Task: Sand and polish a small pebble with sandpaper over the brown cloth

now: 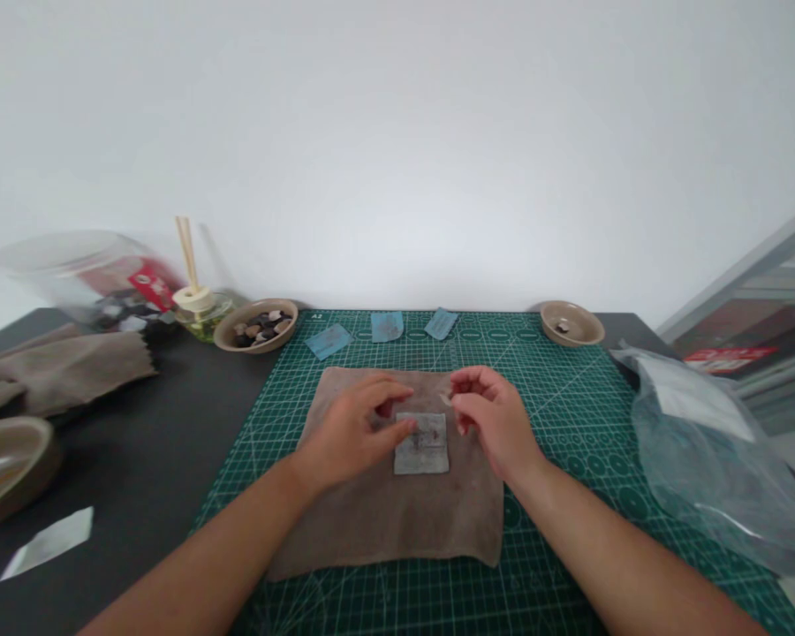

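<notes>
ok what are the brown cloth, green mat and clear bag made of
Brown cloth: soft matte fabric, fibre unclear, given its wavy lower edge. Green mat: probably matte vinyl, flat with a printed grid. Clear bag: apparently thin glossy plastic, see-through with highlights.

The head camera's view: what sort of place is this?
Probably a craft or hobby corner, perhaps in a home: a gridded green cutting mat lies on a dark tabletop, with a bowl of pebble-like pieces and a reed diffuser standing nearby.
</notes>
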A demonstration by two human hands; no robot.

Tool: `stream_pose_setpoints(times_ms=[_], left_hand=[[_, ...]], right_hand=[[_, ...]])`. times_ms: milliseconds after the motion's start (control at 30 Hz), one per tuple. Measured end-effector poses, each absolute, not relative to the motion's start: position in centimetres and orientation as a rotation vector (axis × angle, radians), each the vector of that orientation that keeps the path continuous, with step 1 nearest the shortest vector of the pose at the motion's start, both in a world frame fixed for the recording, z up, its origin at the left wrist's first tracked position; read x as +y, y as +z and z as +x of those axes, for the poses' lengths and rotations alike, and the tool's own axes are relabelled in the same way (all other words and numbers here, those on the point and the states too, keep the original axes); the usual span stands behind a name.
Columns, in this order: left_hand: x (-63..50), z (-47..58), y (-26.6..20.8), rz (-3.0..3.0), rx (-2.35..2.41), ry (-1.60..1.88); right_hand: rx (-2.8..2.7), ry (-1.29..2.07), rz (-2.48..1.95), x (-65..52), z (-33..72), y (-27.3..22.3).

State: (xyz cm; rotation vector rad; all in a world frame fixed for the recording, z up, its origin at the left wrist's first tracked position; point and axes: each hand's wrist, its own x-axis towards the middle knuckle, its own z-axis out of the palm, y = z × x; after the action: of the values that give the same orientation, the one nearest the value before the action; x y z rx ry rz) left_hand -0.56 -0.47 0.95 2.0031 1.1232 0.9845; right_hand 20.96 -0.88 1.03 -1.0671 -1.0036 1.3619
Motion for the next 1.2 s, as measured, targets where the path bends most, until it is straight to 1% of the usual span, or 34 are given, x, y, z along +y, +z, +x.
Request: stream_pose_setpoints(times_ms=[33, 100, 200, 333, 467, 767, 1200], left_hand=[[-0.4, -0.5, 1.0, 1.829, 1.119, 1.046], [-0.2, -0.2, 1.0, 1.397, 1.036, 1.119], [0.1, -0.1, 1.5, 0.855, 0.847, 1.104], [0.4, -0.4, 2.7, 0.592, 0.711, 1.025], [0.1, -0.5, 3.2, 0.560, 0.631, 0.960], [-0.7, 0.3, 2.0, 0.787, 0.556, 0.815], [-0.5, 0.0, 1.7, 0.820, 0.498, 0.811]], right_hand=[[-0.785, 1.500, -1.014, -0.6, 21.1, 1.3], [-0.552, 1.643, -0.937, 0.0, 21.4, 1.6], [-0.475, 1.719, -0.900, 0.4, 21.6, 1.8], [-0.423, 1.792, -0.879, 0.1, 21.4, 1.8], [-0.459, 1.841, -0.869, -0.2, 21.2, 1.7], [-0.761, 1.835, -0.924, -1.0, 20.4, 1.6], [-0.889, 1.777, -0.971, -1.4, 20.2, 1.6]])
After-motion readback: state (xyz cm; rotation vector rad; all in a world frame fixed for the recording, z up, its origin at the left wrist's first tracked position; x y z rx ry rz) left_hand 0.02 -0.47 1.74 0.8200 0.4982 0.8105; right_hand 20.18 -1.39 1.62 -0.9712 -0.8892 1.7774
